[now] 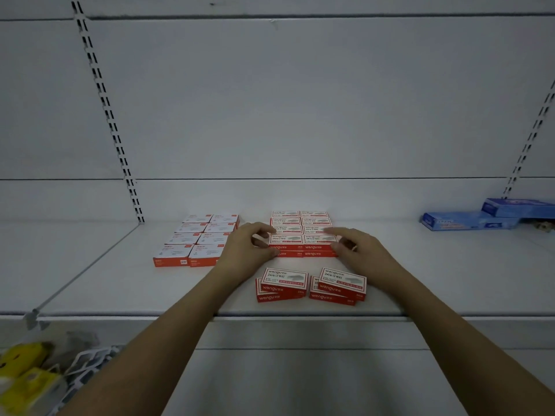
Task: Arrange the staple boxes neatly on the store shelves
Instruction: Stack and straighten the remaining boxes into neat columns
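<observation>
Loose staple boxes (310, 285) nearest; both hands' fingers (264, 235) flank stacked block (303, 235).

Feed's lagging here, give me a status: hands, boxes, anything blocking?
Left hand and right hand squaring the red block. Two loose stacks in front, unplaced. Nothing blocking.

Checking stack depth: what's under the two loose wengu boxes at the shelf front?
Each tilted top box lies askew on another wengu box, whose red front edges show. Those rest on the shelf. Most of each lower box is covered.
</observation>
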Tool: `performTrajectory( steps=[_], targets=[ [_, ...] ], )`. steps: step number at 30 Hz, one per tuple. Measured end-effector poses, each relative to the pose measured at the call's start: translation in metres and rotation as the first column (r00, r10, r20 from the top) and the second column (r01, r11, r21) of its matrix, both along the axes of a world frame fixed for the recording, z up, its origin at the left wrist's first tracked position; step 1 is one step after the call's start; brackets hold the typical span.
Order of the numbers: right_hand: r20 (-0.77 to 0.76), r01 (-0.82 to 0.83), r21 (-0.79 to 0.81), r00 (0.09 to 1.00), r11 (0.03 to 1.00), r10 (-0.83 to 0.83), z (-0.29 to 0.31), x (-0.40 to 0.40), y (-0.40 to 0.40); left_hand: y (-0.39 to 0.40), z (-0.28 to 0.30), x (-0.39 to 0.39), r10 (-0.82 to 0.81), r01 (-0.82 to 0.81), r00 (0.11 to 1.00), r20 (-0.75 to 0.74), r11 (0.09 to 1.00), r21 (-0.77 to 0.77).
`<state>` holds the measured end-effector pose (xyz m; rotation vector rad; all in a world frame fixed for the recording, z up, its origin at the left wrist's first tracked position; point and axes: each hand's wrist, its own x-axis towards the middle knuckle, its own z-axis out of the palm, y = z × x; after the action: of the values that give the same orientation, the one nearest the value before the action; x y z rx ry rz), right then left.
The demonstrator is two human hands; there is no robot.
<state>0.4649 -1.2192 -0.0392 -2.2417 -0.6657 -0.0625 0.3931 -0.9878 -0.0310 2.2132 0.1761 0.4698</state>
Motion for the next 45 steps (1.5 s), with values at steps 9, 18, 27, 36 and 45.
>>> performTrajectory(
  steps=[9, 18, 27, 36, 45],
  targets=[
    [-0.213, -0.096, -0.029, 0.973, 0.995, 0.088, 0.034, -0.054, -0.044, 0.016, 0.019, -0.067, -0.262, 0.307, 0.930, -0.258, 0.939, 0.152],
    [-0.110, -0.169, -0.240, 0.983, 0.956, 0.146, 0.023, -0.061, -0.023, -0.006, 0.011, -0.058, -0.297, 0.326, 0.942, -0.154, 0.918, 0.225],
    [0.035, -0.024, -0.182, 0.999, 0.983, 0.031, 0.019, -0.046, -0.020, -0.019, 0.006, -0.038, -0.183, 0.189, 0.982, -0.048, 0.951, 0.244],
    [0.024, -0.003, -0.267, 1.000, 0.964, 0.009, 0.017, -0.051, -0.023, -0.012, 0.002, -0.035, -0.102, 0.112, 0.993, -0.053, 0.959, 0.261],
    [0.060, 0.087, -0.218, 0.995, 0.972, -0.076, 0.007, -0.037, -0.005, -0.018, 0.000, -0.028, -0.013, 0.010, 1.000, 0.015, 0.987, 0.163]
  ],
)
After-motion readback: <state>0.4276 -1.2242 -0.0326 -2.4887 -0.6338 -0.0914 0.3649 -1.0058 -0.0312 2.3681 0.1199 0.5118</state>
